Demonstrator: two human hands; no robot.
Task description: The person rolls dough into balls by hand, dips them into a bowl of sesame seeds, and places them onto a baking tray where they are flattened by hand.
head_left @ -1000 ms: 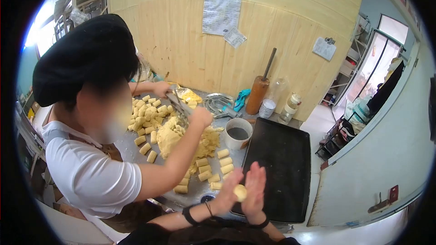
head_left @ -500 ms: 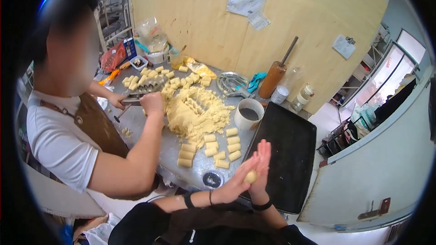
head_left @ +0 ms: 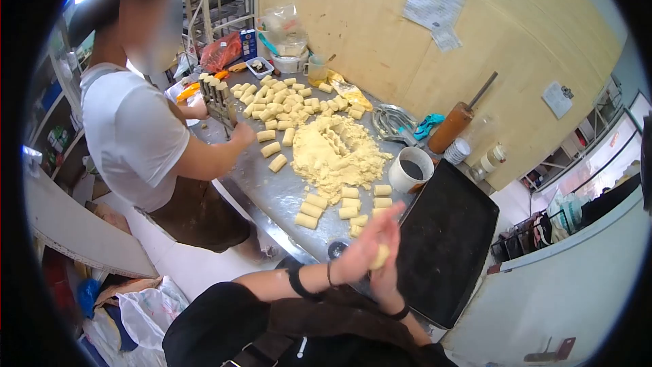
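Between my left hand [head_left: 356,255] and my right hand [head_left: 388,275] sits a pale yellow dough ball [head_left: 379,257], pressed by both palms in front of my body. The hands are slightly blurred, with fingers stretched upward. Just beyond them, short dough cylinders [head_left: 309,215] lie in rows on the metal table [head_left: 272,194]. A crumbly dough mound [head_left: 333,153] is behind these, with many more cylinders to its left. The black tray [head_left: 448,245] lies right beside my right hand.
At the left a co-worker [head_left: 136,122] holds a metal cutter [head_left: 219,103] with dough pieces in it. A white container [head_left: 410,168] with dark contents stands by the tray. Behind it are a brown roller [head_left: 451,127] and a glass jar [head_left: 489,162].
The view has swung left. The co-worker has raised the cutter off the dough, and more loose cylinders lie near it. My hands still have the ball between them.
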